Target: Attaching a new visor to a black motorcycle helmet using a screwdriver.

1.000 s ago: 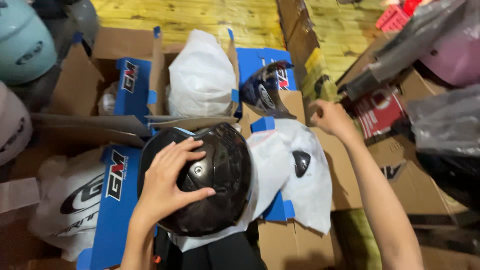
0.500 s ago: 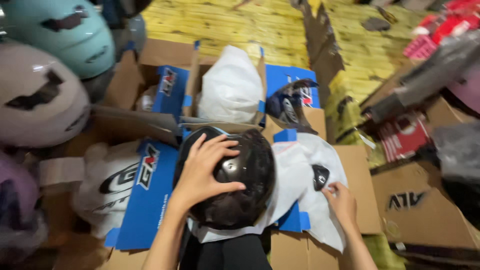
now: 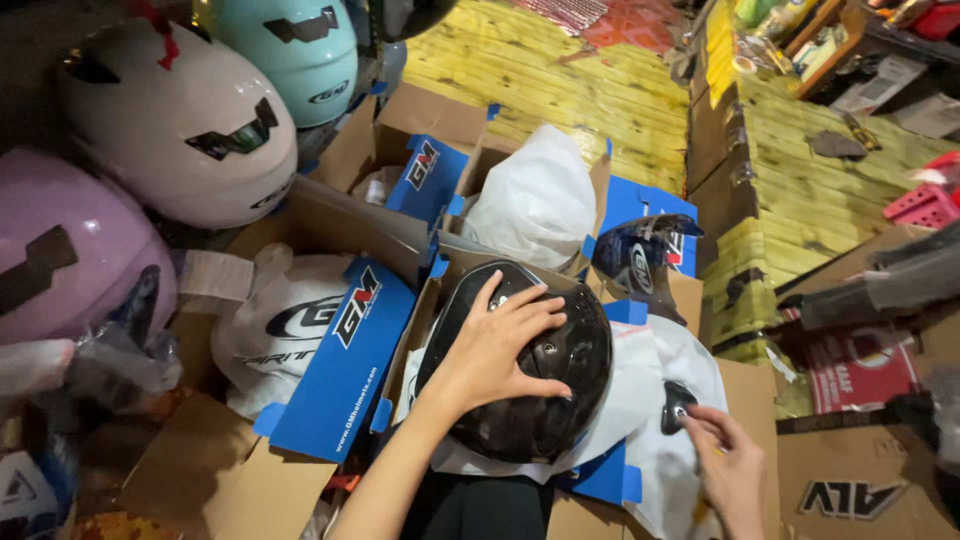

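My left hand [image 3: 497, 347] lies spread on top of a glossy black helmet [image 3: 540, 400] that sits in an open cardboard box with blue flaps [image 3: 340, 365]. A white cloth bag [image 3: 650, 400] lies under and to the right of the helmet. My right hand [image 3: 728, 468] pinches the white bag at a small dark piece [image 3: 676, 406] near the lower right.
White [image 3: 180, 120], teal [image 3: 290, 45] and pink [image 3: 70, 260] helmets stand at the left. Open boxes behind hold white-bagged helmets [image 3: 535, 200] and a dark visor [image 3: 640, 255]. More cartons [image 3: 860, 490] and a yellow plank floor [image 3: 560, 70] lie to the right and beyond.
The view has tilted and shifted, bringing the left-side helmets into sight. My right hand came from the far box down to the white bag. My left hand stays on the black helmet.
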